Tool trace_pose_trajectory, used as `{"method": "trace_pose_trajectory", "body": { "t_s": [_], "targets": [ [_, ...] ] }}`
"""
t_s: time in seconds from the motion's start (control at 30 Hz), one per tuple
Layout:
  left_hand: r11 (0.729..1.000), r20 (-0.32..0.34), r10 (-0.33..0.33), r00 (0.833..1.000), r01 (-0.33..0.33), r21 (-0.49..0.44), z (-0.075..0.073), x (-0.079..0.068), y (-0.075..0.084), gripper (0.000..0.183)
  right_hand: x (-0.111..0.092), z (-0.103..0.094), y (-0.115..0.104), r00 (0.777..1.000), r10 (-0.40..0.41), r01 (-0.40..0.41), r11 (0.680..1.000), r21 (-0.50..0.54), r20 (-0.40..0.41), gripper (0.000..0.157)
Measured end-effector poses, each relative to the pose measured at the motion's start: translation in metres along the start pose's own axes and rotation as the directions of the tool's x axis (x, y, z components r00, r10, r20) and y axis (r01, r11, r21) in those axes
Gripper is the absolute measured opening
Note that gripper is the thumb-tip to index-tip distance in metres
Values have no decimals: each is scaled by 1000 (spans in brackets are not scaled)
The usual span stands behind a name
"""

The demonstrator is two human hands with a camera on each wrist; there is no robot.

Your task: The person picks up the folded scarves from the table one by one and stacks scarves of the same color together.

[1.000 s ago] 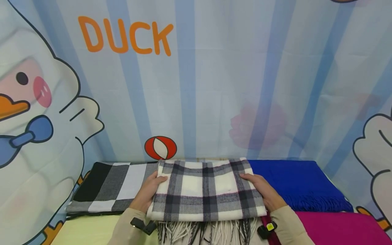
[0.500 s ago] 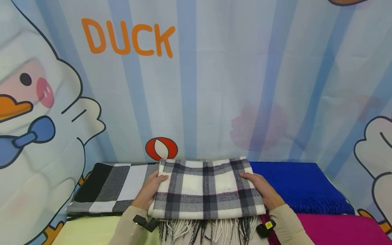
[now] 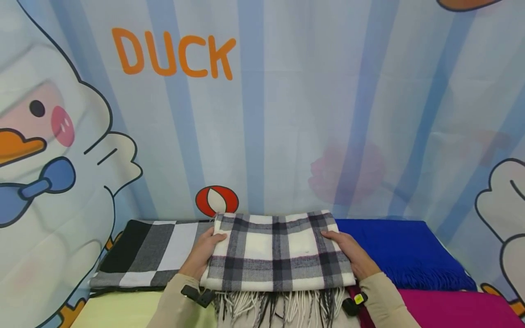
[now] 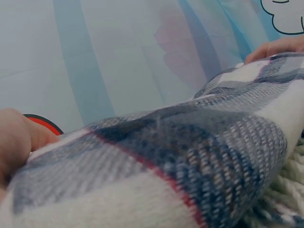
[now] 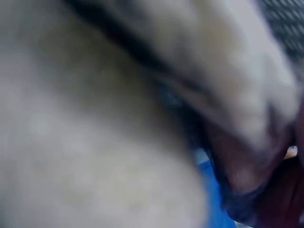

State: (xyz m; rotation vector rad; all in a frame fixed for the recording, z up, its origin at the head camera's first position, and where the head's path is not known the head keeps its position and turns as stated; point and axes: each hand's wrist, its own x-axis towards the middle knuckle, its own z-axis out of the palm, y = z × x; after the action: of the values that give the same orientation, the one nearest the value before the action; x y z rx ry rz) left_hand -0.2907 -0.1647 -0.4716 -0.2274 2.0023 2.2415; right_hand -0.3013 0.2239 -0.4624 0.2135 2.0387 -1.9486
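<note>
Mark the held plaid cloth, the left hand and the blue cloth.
Held plaid cloth (image 3: 280, 254), head view: middle of its visible face.
Left hand (image 3: 200, 252), head view: near the thumb's base.
Blue cloth (image 3: 397, 248), head view: flat part above its fringe.

Looked to me like small curtained booth, home or shop unclear: cartoon-printed backdrop (image 3: 283, 136) hung around back and sides, orange DUCK lettering (image 3: 182, 58) across it; folded blue cloth (image 3: 389, 248) and black-and-white checked cloth (image 3: 151, 248) lay before it.

Blurred pale cloth (image 5: 95, 152) at left; grey woven cloth (image 5: 285, 21) upper right; blue cloth (image 5: 216, 199) below.
</note>
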Motion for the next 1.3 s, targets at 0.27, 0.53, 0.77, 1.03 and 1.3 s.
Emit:
{"method": "trace_pose_trajectory", "body": {
  "t_s": [0.27,0.53,0.77,1.03,1.3],
  "targets": [
    [1000,5,6,1000,-6,1,0,3,0,58,5,-1,-1,1000,4,-4,1000,-7,2,71],
    [1000,-1,1,1000,-1,7,2,8,3,61,7,-3,-3,1000,-1,1,998,-57,-13,74],
    [1000,3,1,1000,-1,1,3,13,7,56,13,-4,-5,999,-5,-1,993,-121,-48,83],
    [1000,-13,5,1000,-5,7,3,19,8,53,16,-4,-8,998,2,-10,989,-145,-56,83],
    [1000,-6,14,1000,-14,-2,5,24,8,56,22,-6,-11,999,11,-16,996,-93,-45,76]
  ]
}}
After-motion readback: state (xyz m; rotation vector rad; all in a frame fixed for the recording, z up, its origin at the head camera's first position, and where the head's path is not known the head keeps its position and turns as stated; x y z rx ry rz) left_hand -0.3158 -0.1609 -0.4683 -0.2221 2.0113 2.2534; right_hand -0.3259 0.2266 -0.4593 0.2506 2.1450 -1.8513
